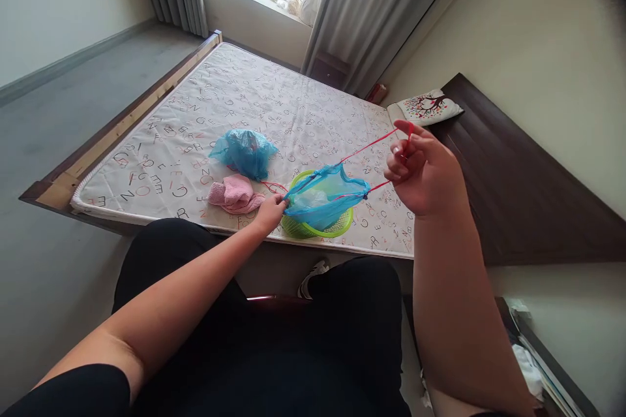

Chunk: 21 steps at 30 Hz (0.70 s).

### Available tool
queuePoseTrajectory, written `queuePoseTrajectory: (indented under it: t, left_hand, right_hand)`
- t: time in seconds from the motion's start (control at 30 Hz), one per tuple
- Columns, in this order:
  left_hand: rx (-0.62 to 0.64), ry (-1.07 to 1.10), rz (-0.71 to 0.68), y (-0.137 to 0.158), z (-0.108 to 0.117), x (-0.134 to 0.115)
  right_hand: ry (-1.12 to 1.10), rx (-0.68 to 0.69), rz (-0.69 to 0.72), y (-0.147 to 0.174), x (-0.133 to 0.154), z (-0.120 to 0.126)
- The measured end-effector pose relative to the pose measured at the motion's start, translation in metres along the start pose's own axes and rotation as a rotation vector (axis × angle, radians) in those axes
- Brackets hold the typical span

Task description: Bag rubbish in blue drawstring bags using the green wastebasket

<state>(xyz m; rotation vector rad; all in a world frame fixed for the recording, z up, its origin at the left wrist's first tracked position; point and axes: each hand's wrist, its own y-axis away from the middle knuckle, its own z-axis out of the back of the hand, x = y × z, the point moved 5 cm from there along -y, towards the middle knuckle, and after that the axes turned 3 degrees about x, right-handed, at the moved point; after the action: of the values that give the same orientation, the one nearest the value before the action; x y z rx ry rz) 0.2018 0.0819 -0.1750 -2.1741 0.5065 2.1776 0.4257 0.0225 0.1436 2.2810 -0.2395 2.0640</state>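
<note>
A blue drawstring garbage bag (pixel 320 211), its mouth partly open, hangs in and over a green plastic basket (pixel 299 229) at the mattress edge. Something whitish shows inside the bag. My left hand (pixel 272 213) pinches the bag's left rim. Raised at the right, my right hand (pixel 424 172) has a red drawstring (pixel 369 143) looped round its finger and stretched taut from the bag. Left of the basket lies a folded pink towel (pixel 237 195). Behind the towel sits another bunched blue plastic bag (pixel 244 151), with a red string trailing from it.
The letter-patterned mattress (pixel 288 104) lies on a wooden bed frame (pixel 132 113). A dark headboard (pixel 518 188) stands at the right, with a printed pillow (pixel 428 108) against it. Grey curtains (pixel 376 6) flank the window at the back. My legs are below the bed's near edge.
</note>
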Motion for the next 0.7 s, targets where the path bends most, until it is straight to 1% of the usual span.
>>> queuePoseTrajectory:
  t: [0.1, 0.17, 0.23, 0.33, 0.4, 0.43, 0.5, 0.57, 0.63, 0.7]
  left_hand:
    - [0.009, -0.026, 0.044, 0.002, 0.013, -0.008]
    - [0.005, -0.003, 0.062, 0.005, 0.021, -0.017]
    - [0.006, 0.096, 0.084, 0.011, 0.028, -0.028]
    - [0.035, 0.332, 0.107, 0.024, 0.032, -0.045]
    - [0.064, 0.429, 0.109, 0.034, 0.029, -0.054]
    - [0.081, 0.454, 0.108, 0.038, 0.027, -0.058]
    - [0.123, 0.474, 0.111, 0.044, 0.019, -0.061]
    - [0.158, 0.488, 0.119, 0.048, 0.009, -0.061]
    - [0.167, 0.496, 0.130, 0.049, 0.001, -0.057]
    - [0.158, 0.484, 0.117, 0.049, -0.005, -0.053]
  right_hand:
    - [-0.005, -0.051, 0.012, 0.009, -0.013, 0.024]
    - [-0.032, -0.091, 0.002, 0.016, -0.022, 0.039]
    - [-0.069, -0.133, -0.010, 0.023, -0.032, 0.052]
    - [-0.096, -0.194, -0.022, 0.035, -0.048, 0.066]
    - [-0.020, -0.241, -0.018, 0.044, -0.060, 0.071]
    - [0.070, -0.270, -0.007, 0.049, -0.066, 0.071]
    - [0.329, -0.329, 0.042, 0.059, -0.076, 0.065]
    - [0.576, -0.361, 0.103, 0.069, -0.085, 0.051]
    - [0.712, -0.343, 0.125, 0.074, -0.096, 0.030]
    - [0.764, -0.274, 0.101, 0.074, -0.110, 0.007]
